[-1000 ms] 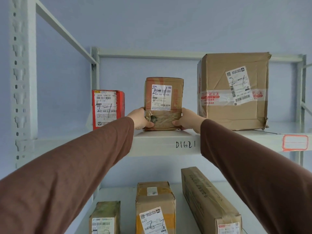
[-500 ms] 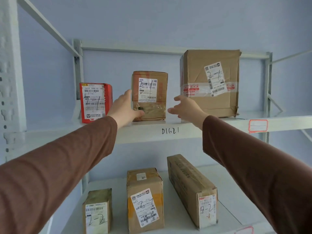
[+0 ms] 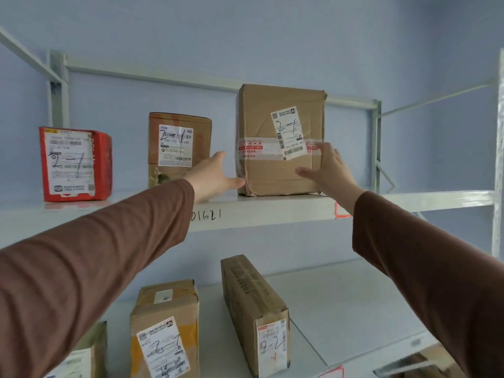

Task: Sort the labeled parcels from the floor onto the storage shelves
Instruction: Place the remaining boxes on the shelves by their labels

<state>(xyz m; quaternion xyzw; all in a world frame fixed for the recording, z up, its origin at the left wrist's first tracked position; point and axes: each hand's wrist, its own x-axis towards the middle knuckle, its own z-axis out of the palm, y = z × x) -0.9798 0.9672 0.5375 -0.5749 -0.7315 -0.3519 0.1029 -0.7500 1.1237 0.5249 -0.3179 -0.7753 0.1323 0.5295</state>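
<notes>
The upper shelf (image 3: 272, 211) runs across the frame from 9 to 3 o'clock and carries three parcels marked 2-1. Biggest of them is the large brown parcel (image 3: 275, 170), at about 1 o'clock from centre, standing upright near the front lip with crumpled lower corners and a skewed label. The right hand (image 3: 328, 171) lies flat on its right front face, fingers spread and loosely curled round the edge. The left hand (image 3: 214, 177) hangs open just beside its lower left corner, thumb reaching towards the cardboard; whether it touches, I cannot tell. Neither hand pinches anything. The main risk is a one-sided push: pressure from the right alone could swivel the box or drive it into the medium brown parcel (image 3: 178, 148) at 11 o'clock, which stands close by. A pull forward could tip it off the lip onto the lower shelf (image 3: 341, 296) at 5 o'clock, where the parcels marked 2-2 sit. The red parcel (image 3: 75, 163) at 9 o'clock stands well apart and is least exposed.
</notes>
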